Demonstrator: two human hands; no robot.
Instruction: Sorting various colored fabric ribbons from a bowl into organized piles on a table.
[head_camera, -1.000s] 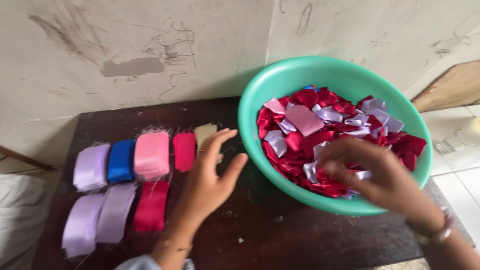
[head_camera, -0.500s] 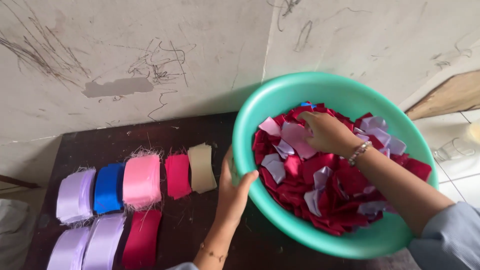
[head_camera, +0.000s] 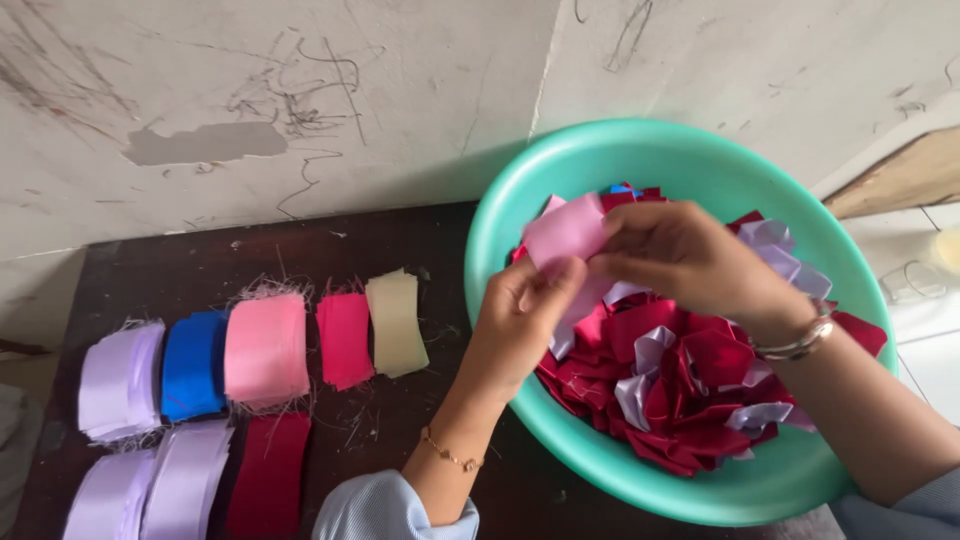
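Light: soft, even daylight, bright overall, no hard glare.
Shadows: a dim band behind the green basin (head_camera: 520, 200), another beneath the left hand (head_camera: 520, 330).
Sharpness: crisp around the pink fabric piece (head_camera: 562, 232) pinched by both hands; right hand (head_camera: 690, 255) is sharp too.
Edges: slight wide-angle bending; bottom corners soften.

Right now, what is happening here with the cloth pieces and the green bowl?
A person holds a pink cloth piece with both hands, the left hand and the right hand, above a green basin full of red and lilac cloth scraps. On the dark table beside it lie sorted stacks: lilac, blue, pink, red and cream.
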